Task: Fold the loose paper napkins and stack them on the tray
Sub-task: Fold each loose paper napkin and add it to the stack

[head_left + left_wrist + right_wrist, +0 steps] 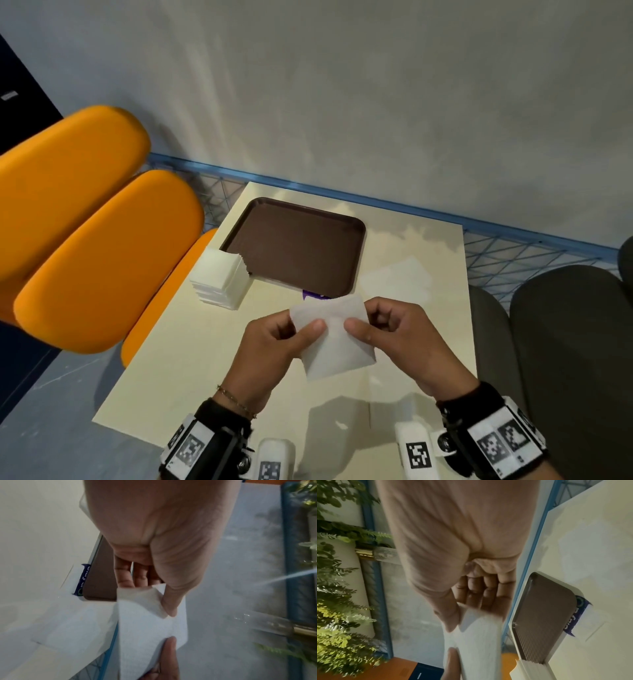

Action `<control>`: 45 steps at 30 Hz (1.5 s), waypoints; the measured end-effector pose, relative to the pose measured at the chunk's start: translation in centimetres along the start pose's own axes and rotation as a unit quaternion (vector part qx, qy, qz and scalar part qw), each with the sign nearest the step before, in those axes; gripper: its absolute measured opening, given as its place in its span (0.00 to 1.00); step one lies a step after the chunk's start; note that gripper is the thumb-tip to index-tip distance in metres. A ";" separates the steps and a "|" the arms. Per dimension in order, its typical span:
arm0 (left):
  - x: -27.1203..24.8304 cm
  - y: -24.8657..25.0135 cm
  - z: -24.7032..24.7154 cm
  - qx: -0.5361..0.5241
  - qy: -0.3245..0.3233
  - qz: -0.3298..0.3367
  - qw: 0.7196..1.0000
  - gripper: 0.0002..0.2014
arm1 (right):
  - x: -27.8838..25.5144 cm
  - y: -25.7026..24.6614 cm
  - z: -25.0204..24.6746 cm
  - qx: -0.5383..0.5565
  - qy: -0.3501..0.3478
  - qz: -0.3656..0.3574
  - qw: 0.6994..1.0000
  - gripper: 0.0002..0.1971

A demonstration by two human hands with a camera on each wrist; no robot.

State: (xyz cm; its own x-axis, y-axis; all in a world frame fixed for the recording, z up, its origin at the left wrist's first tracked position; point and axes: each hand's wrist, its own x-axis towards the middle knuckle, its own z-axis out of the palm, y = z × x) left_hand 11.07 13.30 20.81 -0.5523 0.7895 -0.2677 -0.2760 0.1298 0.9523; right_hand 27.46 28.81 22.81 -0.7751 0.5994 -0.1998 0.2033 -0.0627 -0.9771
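Observation:
I hold one white paper napkin point(334, 337) up above the near part of the cream table point(191, 359). My left hand point(291, 329) pinches its left part between thumb and fingers, and my right hand point(373, 325) pinches its right part. The two thumbs lie close together on the napkin's face. In the left wrist view the napkin point(149, 628) shows a turned-over flap under the left hand point(161, 597). The right wrist view shows the napkin point(477, 642) hanging below the right hand point(464, 614). A brown tray point(298, 245) lies bare behind my hands.
A thick stack of white napkins point(219, 277) stands at the tray's near-left corner. Another flat napkin point(397, 277) lies right of the tray. A purple wrapper point(313, 294) peeks from under the tray's near edge. Orange chairs point(85, 240) stand left, dark chairs point(565, 342) right.

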 end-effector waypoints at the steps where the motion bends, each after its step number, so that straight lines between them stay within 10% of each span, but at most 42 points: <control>1: 0.4 0.0 -0.3 -0.014 0.018 -0.008 1.000 0.08 | 0.3 0.1 0.2 -0.004 -0.003 0.008 1.000 0.03; 8: 2.7 0.1 -3.9 -0.033 0.071 -0.039 0.996 0.09 | 3.0 0.6 2.8 -0.021 -0.016 0.091 0.995 0.08; 30: 6.5 -2.0 -19.7 0.076 -0.033 -0.174 0.981 0.08 | 14.3 4.3 15.6 -0.031 -0.013 0.173 0.984 0.13; 45: 15.1 -5.5 -25.6 0.053 0.246 -0.123 0.960 0.10 | 24.2 8.2 22.8 -0.062 -0.004 0.218 0.974 0.10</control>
State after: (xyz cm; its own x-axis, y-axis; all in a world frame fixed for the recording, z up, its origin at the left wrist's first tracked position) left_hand -15.89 9.09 7.76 -0.7924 0.3513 -0.4987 -0.3791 0.3568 0.8538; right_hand -3.28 24.57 8.25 -0.6025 0.5315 -0.5953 0.5854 -0.2126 -0.7823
